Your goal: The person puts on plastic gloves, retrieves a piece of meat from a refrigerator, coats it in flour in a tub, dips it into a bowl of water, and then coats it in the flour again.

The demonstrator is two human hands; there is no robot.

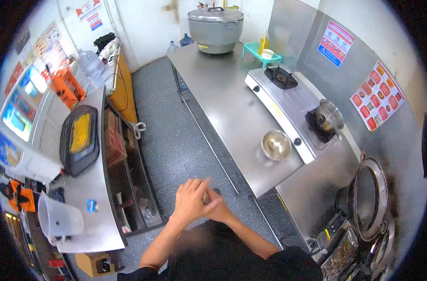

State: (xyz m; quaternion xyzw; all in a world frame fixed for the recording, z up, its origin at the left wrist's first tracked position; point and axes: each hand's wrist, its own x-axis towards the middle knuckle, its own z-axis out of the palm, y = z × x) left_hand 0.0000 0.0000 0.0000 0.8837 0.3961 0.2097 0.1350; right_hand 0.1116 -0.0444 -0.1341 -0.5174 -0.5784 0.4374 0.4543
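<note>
Working hand to hand, handling apparently unfinished

At left, a black tray (76, 165) bears yellow contents (82, 133). In the near middle, the left hand (191, 200) curls over a small object (206, 198), mostly hidden; the right hand (218, 211) closes on it opposite. It is taken up but not yet set down. Farther right, a metal bowl (276, 144) stands on the counter (208, 100), and a pot (330, 116) sits on the stove (282, 105)

Left fingers (193, 186) and right fingers (215, 204) around a small object (205, 198), metal bowl (276, 144) beside two-burner stove (288, 105)
</note>
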